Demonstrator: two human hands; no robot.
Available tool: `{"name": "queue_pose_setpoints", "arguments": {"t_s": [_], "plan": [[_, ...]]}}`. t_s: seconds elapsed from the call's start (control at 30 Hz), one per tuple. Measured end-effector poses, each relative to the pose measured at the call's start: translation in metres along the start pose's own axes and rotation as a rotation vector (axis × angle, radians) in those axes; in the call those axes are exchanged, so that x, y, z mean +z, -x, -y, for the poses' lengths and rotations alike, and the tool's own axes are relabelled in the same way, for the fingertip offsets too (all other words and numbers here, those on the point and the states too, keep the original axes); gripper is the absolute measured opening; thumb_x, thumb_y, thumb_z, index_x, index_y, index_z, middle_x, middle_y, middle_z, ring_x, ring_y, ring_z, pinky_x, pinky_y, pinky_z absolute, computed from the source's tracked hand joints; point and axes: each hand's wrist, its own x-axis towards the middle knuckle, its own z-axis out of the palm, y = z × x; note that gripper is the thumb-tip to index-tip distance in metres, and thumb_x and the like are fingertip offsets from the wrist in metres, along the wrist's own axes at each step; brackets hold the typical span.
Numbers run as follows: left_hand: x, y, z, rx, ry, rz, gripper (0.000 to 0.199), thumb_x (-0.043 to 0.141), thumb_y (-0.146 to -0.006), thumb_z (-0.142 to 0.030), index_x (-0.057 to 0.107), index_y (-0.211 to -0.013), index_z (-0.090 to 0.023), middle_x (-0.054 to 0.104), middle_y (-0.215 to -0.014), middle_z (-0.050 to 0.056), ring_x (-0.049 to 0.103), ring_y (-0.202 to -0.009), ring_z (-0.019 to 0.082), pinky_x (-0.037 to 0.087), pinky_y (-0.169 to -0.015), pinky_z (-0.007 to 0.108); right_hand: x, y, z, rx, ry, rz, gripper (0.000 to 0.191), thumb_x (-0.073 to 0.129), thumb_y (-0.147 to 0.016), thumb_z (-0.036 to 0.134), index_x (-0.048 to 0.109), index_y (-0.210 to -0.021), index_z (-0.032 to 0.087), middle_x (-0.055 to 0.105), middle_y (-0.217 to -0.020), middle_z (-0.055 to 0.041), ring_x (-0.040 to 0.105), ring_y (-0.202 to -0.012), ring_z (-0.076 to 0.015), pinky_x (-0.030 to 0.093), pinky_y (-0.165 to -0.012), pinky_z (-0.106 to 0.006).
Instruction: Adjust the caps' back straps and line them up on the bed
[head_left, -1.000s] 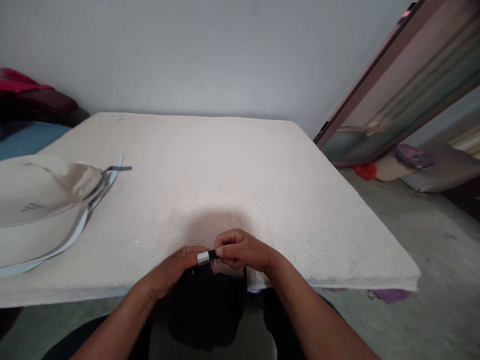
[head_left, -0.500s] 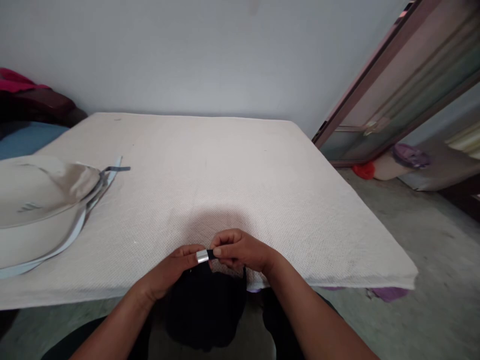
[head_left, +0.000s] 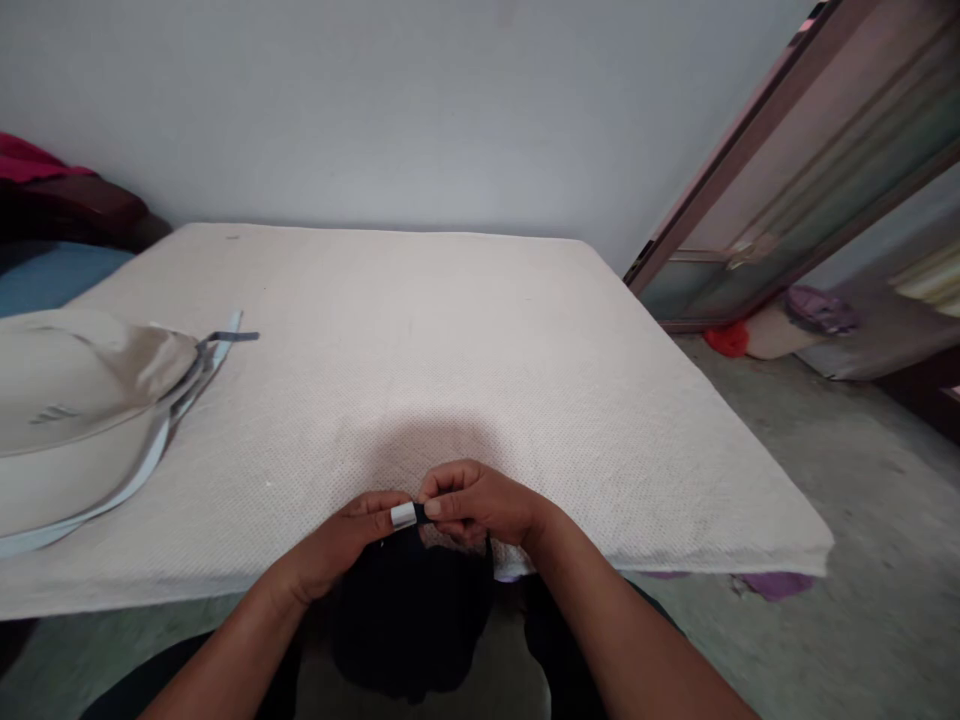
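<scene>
A black cap (head_left: 411, 620) hangs below the near edge of the table, its crown turned down towards my lap. My left hand (head_left: 361, 520) is closed, thumb and fingers pinching the cap's strap at a shiny silver buckle (head_left: 403, 515). Just to the right, my right hand (head_left: 480, 505) pinches the short black strap (head_left: 421, 513) that comes out of the buckle. Both sets of fingertips nearly meet. The curled fingers hide the rest of the strap.
Beige caps (head_left: 90, 400), stacked with their straps trailing, lie at the left of the cloth-covered table (head_left: 480, 330). A plain wall (head_left: 420, 110) stands behind it. Beyond the right edge are a framed glass door (head_left: 750, 200) and bags on the floor.
Almost nothing differs. The silver buckle and the hands around it have shifted very slightly, and both hands keep their grip.
</scene>
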Motion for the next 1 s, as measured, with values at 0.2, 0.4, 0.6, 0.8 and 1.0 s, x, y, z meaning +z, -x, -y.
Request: {"name": "queue_pose_setpoints", "arguments": {"t_s": [0.2, 0.4, 0.6, 0.8, 1.0], "plan": [[-0.003, 0.001, 0.001, 0.037, 0.063, -0.001, 0.021, 0.064, -0.078, -0.030, 0.069, -0.094, -0.018, 0.068, -0.078, 0.003, 0.059, -0.066, 0.012, 0.042, -0.065, 0.022, 0.002, 0.004, 0.004, -0.063, -0.046, 0.014, 0.016, 0.063, -0.078, 0.028, 0.056, -0.085, 0.015, 0.054, -0.062, 0.0034, 0.030, -0.039, -0.0020, 0.018, -0.035, -0.016], [-0.008, 0.002, 0.003, 0.101, -0.049, -0.029, 0.015, 0.063, -0.079, -0.031, 0.067, -0.085, -0.018, 0.062, -0.072, -0.001, 0.052, -0.061, 0.009, 0.039, -0.061, 0.020, 0.004, 0.008, 0.007, -0.109, -0.076, -0.018, 0.016, 0.063, -0.078, 0.028, 0.054, -0.082, 0.016, 0.043, -0.052, 0.0077, 0.028, -0.038, -0.0024, 0.017, -0.036, -0.016], [-0.011, 0.000, 0.007, 0.078, -0.047, -0.042, 0.021, 0.066, -0.076, -0.033, 0.068, -0.092, -0.020, 0.066, -0.076, 0.000, 0.056, -0.065, 0.012, 0.040, -0.064, 0.023, 0.008, 0.007, 0.004, -0.158, -0.004, -0.072, 0.017, 0.063, -0.079, 0.029, 0.053, -0.075, 0.015, 0.045, -0.052, 0.0067, 0.031, -0.040, -0.0026, 0.019, -0.036, -0.016], [-0.013, -0.001, 0.009, 0.056, -0.029, -0.083, 0.023, 0.068, -0.075, -0.032, 0.068, -0.093, -0.018, 0.068, -0.078, 0.002, 0.057, -0.063, 0.012, 0.041, -0.062, 0.023, 0.009, 0.005, 0.004, -0.157, 0.046, -0.132, 0.016, 0.062, -0.079, 0.027, 0.053, -0.073, 0.015, 0.046, -0.054, 0.0060, 0.033, -0.041, -0.0028, 0.021, -0.037, -0.015], [-0.014, -0.001, 0.012, 0.036, 0.005, -0.087, 0.024, 0.068, -0.076, -0.029, 0.068, -0.098, -0.022, 0.069, -0.078, 0.002, 0.058, -0.063, 0.011, 0.042, -0.061, 0.022, 0.008, 0.005, 0.002, -0.119, 0.026, -0.102, 0.015, 0.060, -0.079, 0.026, 0.053, -0.073, 0.015, 0.050, -0.057, 0.0046, 0.033, -0.041, -0.0028, 0.022, -0.037, -0.016]]}}
